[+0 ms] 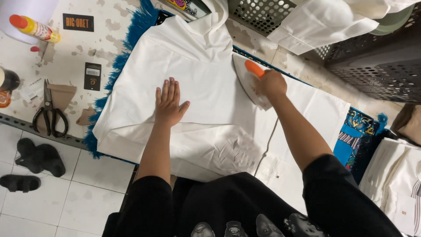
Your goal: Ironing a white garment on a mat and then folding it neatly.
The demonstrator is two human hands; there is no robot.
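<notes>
1. Head view, hands: left hand [170, 103] lies flat, palm down, fingers straight and close together, thumb out to the side, pressing on the white garment [193, 74]. Nothing gripped.
2. Right hand [272, 83] is wrapped around the orange handle of the iron [251, 81], fingers closed on it. The iron's soleplate sits on the garment's right side, just below the collar area, tip pointing up-left.
3. White cord runs from the iron down across the cloth toward the person's body.
4. Garment is spread over a blue patterned cloth [353, 131] with a fringed edge, which covers the counter [74, 52]. Folded creases show in the lower part, near the person.
5. Counter left side: black scissors [49, 115] on a scrap of brown paper, a yellow spray can [35, 28] with an orange cap lying at the top left, and two small black cards.
6. Dark perforated baskets [372, 61] at the top right hold more white fabric.
7. Stack of folded white clothes [401, 180] at the right edge.
8. Black sandals [30, 164] on the white tiled floor, lower left.
</notes>
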